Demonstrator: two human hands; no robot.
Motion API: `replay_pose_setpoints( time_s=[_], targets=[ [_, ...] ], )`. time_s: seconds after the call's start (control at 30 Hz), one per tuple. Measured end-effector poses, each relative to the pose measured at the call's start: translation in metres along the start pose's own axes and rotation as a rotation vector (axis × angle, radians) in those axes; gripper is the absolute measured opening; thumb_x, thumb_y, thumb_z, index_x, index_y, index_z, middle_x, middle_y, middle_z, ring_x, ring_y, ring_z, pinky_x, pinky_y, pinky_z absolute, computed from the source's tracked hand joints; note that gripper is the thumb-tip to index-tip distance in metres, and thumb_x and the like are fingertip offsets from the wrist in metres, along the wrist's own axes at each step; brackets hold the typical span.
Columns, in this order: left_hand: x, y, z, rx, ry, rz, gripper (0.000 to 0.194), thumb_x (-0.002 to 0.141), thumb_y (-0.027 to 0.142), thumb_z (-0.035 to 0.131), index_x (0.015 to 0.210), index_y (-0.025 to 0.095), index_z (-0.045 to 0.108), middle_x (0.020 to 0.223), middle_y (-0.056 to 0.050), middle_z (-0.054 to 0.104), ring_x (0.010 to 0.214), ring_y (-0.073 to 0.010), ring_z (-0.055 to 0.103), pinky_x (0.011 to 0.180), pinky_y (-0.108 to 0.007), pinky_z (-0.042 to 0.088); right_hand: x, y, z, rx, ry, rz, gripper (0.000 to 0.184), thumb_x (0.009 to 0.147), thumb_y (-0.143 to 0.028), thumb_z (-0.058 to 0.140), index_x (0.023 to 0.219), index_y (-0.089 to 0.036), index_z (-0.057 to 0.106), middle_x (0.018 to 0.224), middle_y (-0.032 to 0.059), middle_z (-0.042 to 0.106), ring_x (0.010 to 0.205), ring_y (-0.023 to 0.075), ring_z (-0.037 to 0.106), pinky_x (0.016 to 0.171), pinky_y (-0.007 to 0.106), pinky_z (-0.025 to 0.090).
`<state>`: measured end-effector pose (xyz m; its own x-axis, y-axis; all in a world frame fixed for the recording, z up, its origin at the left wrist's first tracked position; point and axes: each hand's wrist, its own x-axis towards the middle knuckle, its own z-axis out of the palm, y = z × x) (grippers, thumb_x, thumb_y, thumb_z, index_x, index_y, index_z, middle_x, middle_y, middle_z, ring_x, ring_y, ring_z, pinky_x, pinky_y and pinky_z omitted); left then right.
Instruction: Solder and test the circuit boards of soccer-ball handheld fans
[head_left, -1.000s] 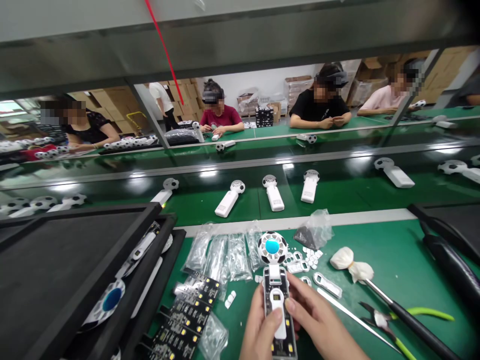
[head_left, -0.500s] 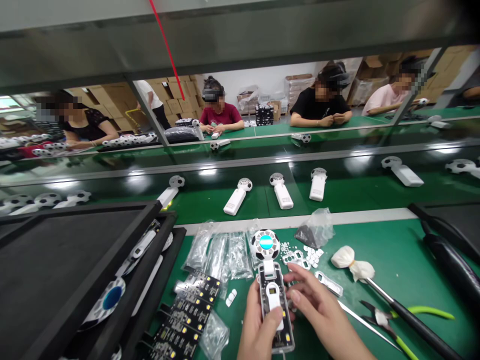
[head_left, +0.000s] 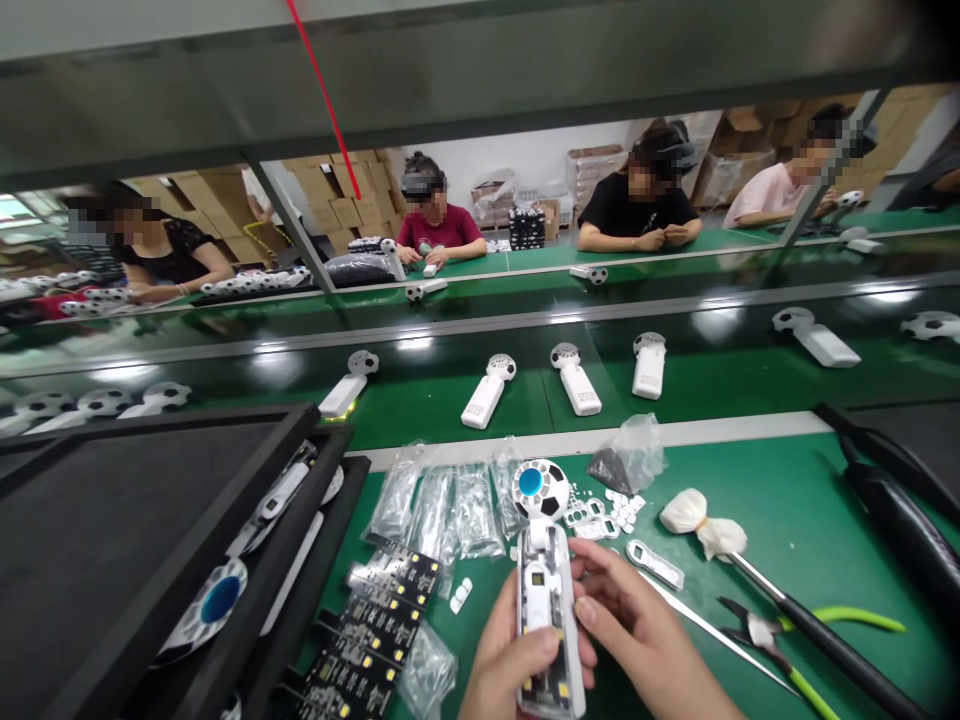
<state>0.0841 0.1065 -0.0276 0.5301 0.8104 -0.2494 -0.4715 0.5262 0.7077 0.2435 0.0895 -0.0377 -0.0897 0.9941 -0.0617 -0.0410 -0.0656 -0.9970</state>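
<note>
While wrapped by left hand (head_left: 510, 665) and right hand (head_left: 637, 630), fingers (head_left: 600, 575) curled closed, one soccer-ball handheld fan (head_left: 544, 600): clear handle, white insert, blue-dotted head.

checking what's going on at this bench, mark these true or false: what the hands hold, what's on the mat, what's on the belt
1. Both the left hand and the right hand hold the soccer-ball fan. True.
2. The right hand grips the green-handled pliers. False: the green-handled pliers lie on the green mat, off to the right of the hands.
3. Black circuit boards lie on the mat to the left of the hands. True.
4. The fans on the belt have black handles. False: the fans on the belt have white handles.
5. A blue disc shows on the fan's ball head. True.
</note>
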Motion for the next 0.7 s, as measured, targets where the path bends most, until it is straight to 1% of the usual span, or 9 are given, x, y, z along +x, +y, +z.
replay_pose_setpoints(
  time_s=[0.1,0.17,0.27,0.33,0.47,0.53,0.6,0.63,0.7],
  targets=[
    [0.000,-0.001,-0.001,0.002,0.006,-0.009,0.043,0.078,0.039,0.064,0.112,0.013,0.058,0.069,-0.010,0.071,0.054,-0.0136,0.064,0.047,-0.018,0.043,-0.003,0.001,0.001,-0.024,-0.015,-0.021,0.040,0.091,-0.035,0.051,0.130,-0.034,0.042,0.116,0.0041,0.054,0.098,0.0198,0.058,0.088,0.036,0.047],
    [0.001,-0.005,-0.003,-0.001,0.023,0.007,0.041,0.083,0.045,0.057,0.107,0.012,0.060,0.063,-0.009,0.070,0.046,-0.0123,0.061,0.042,-0.017,0.042,-0.004,0.002,0.002,-0.058,-0.019,-0.036,0.041,0.091,-0.033,0.052,0.130,-0.036,0.041,0.119,0.0039,0.053,0.101,0.0199,0.057,0.089,0.036,0.046],
    [0.004,-0.011,-0.005,-0.027,0.043,0.000,0.046,0.087,0.053,0.046,0.095,0.011,0.063,0.055,-0.009,0.068,0.039,-0.0118,0.057,0.038,-0.018,0.042,-0.006,0.005,0.001,-0.094,-0.021,-0.046,0.041,0.091,-0.031,0.052,0.130,-0.035,0.042,0.122,0.0040,0.052,0.104,0.0208,0.056,0.090,0.036,0.046],
    [0.006,-0.013,-0.005,-0.025,0.043,-0.017,0.047,0.086,0.054,0.045,0.088,0.011,0.063,0.053,-0.009,0.067,0.038,-0.0118,0.056,0.037,-0.018,0.041,-0.006,0.007,0.001,-0.104,-0.016,-0.054,0.041,0.090,-0.031,0.052,0.130,-0.035,0.042,0.123,0.0042,0.052,0.104,0.0209,0.056,0.091,0.036,0.046],
    [0.007,-0.011,-0.005,-0.019,0.035,-0.007,0.047,0.085,0.056,0.046,0.084,0.011,0.062,0.052,-0.009,0.066,0.038,-0.0112,0.056,0.036,-0.016,0.040,-0.006,0.008,0.001,-0.116,-0.002,-0.063,0.042,0.090,-0.033,0.052,0.131,-0.035,0.042,0.126,0.0048,0.050,0.104,0.0207,0.057,0.090,0.035,0.046],
    [0.006,-0.009,-0.004,-0.016,0.024,-0.002,0.045,0.083,0.055,0.050,0.088,0.011,0.061,0.051,-0.008,0.065,0.037,-0.0111,0.056,0.037,-0.016,0.041,-0.007,0.007,0.001,-0.114,-0.012,-0.062,0.042,0.090,-0.033,0.052,0.131,-0.033,0.041,0.124,0.0058,0.052,0.102,0.0205,0.058,0.089,0.035,0.047],
    [0.004,-0.007,-0.003,-0.008,0.014,-0.002,0.041,0.081,0.050,0.057,0.096,0.012,0.060,0.053,-0.007,0.066,0.039,-0.0115,0.057,0.037,-0.016,0.041,-0.007,0.005,0.002,-0.111,-0.028,-0.062,0.043,0.090,-0.034,0.052,0.131,-0.032,0.040,0.120,0.0065,0.054,0.099,0.0206,0.059,0.088,0.035,0.048],
    [0.002,-0.006,-0.002,-0.004,0.012,-0.001,0.040,0.079,0.046,0.061,0.101,0.012,0.059,0.055,-0.007,0.067,0.041,-0.0119,0.058,0.039,-0.017,0.042,-0.007,0.003,0.002,-0.111,-0.037,-0.063,0.043,0.090,-0.036,0.052,0.131,-0.031,0.040,0.119,0.0068,0.055,0.100,0.0209,0.059,0.088,0.036,0.048],
    [0.000,-0.004,-0.001,0.010,0.024,0.017,0.043,0.076,0.039,0.067,0.108,0.015,0.056,0.069,-0.008,0.071,0.050,-0.0133,0.062,0.044,-0.019,0.045,-0.006,-0.001,-0.001,-0.134,-0.049,-0.092,0.044,0.090,-0.039,0.051,0.132,-0.031,0.040,0.120,0.0069,0.054,0.102,0.0213,0.057,0.089,0.035,0.048]
  ],
)
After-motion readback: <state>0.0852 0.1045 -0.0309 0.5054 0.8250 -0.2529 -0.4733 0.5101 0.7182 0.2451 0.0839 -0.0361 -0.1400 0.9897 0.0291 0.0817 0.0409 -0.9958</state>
